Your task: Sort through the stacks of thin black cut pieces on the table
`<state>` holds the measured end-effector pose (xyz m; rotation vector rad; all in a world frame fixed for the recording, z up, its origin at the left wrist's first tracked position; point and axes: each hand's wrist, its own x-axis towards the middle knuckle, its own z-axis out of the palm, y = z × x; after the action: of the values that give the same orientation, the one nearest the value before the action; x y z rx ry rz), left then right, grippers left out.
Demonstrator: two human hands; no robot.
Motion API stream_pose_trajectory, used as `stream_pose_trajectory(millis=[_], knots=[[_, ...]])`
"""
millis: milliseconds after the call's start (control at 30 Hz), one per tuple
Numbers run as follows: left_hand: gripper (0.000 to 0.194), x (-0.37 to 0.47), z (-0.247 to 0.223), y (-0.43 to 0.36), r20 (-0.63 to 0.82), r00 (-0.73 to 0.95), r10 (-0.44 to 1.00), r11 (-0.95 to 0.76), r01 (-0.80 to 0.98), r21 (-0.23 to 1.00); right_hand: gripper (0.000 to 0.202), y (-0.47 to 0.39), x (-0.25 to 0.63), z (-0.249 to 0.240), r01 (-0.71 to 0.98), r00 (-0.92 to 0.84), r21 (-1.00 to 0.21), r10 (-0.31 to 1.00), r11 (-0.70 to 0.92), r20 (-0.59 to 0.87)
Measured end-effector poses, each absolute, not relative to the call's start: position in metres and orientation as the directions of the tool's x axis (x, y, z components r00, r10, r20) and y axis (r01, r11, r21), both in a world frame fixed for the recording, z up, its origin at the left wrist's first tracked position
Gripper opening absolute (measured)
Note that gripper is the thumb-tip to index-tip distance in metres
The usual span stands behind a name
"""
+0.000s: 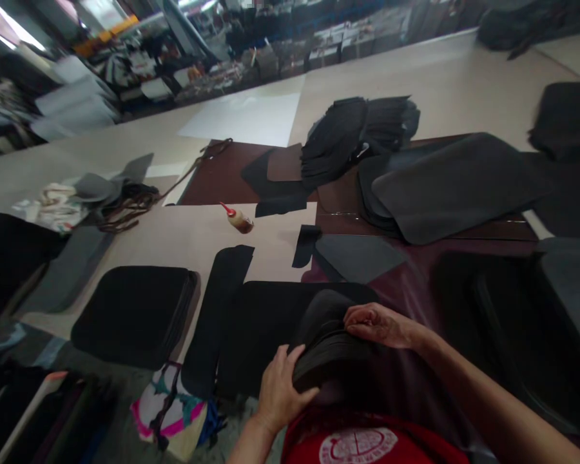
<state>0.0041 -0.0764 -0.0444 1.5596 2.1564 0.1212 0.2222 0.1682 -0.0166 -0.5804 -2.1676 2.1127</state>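
A curved stack of dark grey sheets (336, 348) lies close to my body, on top of a flat black panel (265, 322). My left hand (285, 386) grips the stack's near left edge, fingers on top and thumb at the lower side. At the far right edge, the curled fingers of my right hand (379, 324) pinch the layered sheets. The sheets look like leather or a similar material; I cannot tell which. Left of the panel lies a long black strip (217, 309).
A small glue bottle with a red nozzle (240, 221) lies on the beige board (174, 238). To the left is a pile of black rounded panels (130, 309). A tied bundle of dark pieces (357, 132) and a large grey sheet (464, 187) lie farther back.
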Motion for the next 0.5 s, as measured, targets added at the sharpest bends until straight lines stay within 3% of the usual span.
stream_pose_trajectory(millis=[133,267,433,500], knots=[[0.081,0.004,-0.044,-0.077,-0.356,-0.255,0.899,0.376,0.865,0.331,0.008,0.161,0.221,-0.024,0.312,-0.876,-0.950,0.397,0.030,-0.275],[0.082,0.004,-0.044,-0.077,-0.360,-0.251,0.898,0.376,0.864,0.335,0.013,0.155,0.223,-0.030,0.317,-0.844,-0.948,0.450,-0.025,-0.294],[0.082,0.004,-0.044,-0.076,-0.332,-0.236,0.913,0.350,0.872,0.342,0.017,0.157,0.226,-0.029,0.118,-0.916,-0.993,0.387,0.009,-0.106],[0.082,0.004,-0.044,-0.076,-0.324,-0.234,0.917,0.345,0.873,0.346,0.018,0.161,0.225,-0.024,0.115,-0.929,-0.993,0.355,-0.002,-0.108]])
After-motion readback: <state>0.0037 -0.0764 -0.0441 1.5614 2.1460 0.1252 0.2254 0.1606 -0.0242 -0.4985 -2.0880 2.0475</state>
